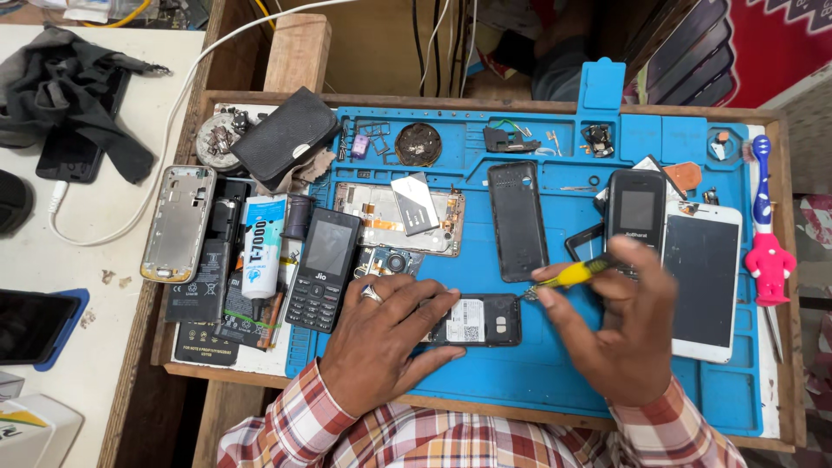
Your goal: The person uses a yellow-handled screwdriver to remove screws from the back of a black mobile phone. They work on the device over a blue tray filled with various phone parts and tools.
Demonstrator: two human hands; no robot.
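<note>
Plaid sleeves frame the bottom of the view, and from them both hands reach onto the blue repair mat [555, 364]. Left hand [381, 334], a ring on one finger, lies flat with fingers spread, pinning down an opened black phone [479, 321] whose back cover is already off, its labelled inside showing. Right hand [611, 334] has thumb and fingers pinched tight around a yellow-handled screwdriver [576, 274], the tip lowered to the phone's right end; whether it sits in a screw is too small to tell. A loose black back cover [517, 221] lies above on the mat. Further stripping appears unfinished. A keypad phone [323, 269] and glue tube [261, 247] lie left.
</note>
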